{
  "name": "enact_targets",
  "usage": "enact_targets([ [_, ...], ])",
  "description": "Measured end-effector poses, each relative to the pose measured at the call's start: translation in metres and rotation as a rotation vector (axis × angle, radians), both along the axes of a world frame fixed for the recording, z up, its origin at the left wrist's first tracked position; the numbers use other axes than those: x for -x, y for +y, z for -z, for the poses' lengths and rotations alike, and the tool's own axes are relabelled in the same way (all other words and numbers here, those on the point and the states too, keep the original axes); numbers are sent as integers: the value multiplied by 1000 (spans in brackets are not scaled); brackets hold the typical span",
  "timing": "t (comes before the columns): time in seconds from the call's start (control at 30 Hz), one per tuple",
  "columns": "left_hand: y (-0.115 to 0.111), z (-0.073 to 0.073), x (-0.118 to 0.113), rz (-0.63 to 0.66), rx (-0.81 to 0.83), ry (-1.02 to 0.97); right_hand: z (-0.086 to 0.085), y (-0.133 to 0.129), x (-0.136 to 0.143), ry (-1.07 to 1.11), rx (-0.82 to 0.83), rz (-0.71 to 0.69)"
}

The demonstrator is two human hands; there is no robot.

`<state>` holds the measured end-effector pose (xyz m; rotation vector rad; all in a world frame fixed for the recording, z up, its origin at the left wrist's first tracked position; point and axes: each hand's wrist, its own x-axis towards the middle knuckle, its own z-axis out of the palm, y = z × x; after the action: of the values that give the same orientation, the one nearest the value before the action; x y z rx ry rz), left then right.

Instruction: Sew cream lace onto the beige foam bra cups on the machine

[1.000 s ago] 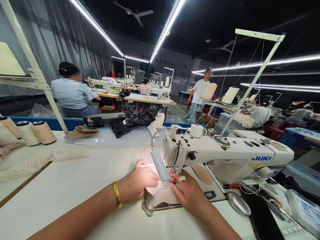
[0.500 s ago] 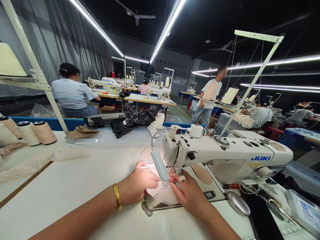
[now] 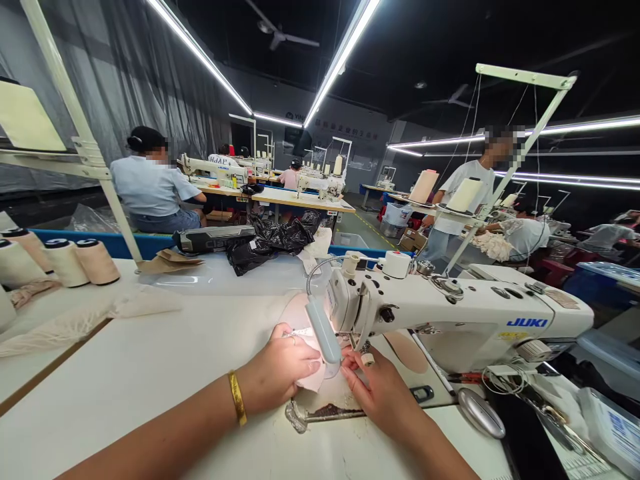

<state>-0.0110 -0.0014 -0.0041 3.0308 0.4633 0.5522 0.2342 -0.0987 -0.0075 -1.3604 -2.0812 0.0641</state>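
A pale pink piece of fabric point(image 3: 311, 381) lies under the head of a white sewing machine point(image 3: 450, 307). My left hand point(image 3: 283, 367) is closed on this fabric, left of the needle area. Close to the presser foot, my right hand point(image 3: 373, 383) has its fingers bent at the fabric's right side; its fingertips are partly covered by the machine, so what they pinch is hard to make out. A grey lamp point(image 3: 323, 330) on a bendy neck shines down between my hands and hides part of the fabric.
Thread cones point(image 3: 97, 261) stand at the left. A black plastic bag point(image 3: 273, 243) lies behind the machine. On the right are a silver oval object point(image 3: 481, 412), a small dark thread snipper point(image 3: 421, 393) and a clear box point(image 3: 613, 427). A person point(image 3: 470, 187) stands beyond the machine.
My hands stay by the needle with the fabric, nearly unmoved. The whole view has shifted slightly right and down in the picture. The standing person has moved to the right, behind the thread stand.
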Motion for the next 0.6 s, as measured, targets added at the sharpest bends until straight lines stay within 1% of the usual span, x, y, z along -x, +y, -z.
enact_targets([
  [0.13,-6,1,-1,-41,-58,7,1,-2,-1,-11,37,-8],
  [0.23,-14,-3,0,-57,-96,46,1,-3,0,-57,107,-19],
  [0.33,-25,-10,1,-65,-121,77,0,-5,2,-103,174,-107],
  [0.43,-37,-14,1,-33,-116,80,-1,-6,4,-126,229,-195],
  [0.5,-42,-14,1,-5,-116,74,-2,-7,5,-140,242,-203],
  [0.6,-43,-11,0,4,-133,57,-2,-8,6,-135,256,-189],
])
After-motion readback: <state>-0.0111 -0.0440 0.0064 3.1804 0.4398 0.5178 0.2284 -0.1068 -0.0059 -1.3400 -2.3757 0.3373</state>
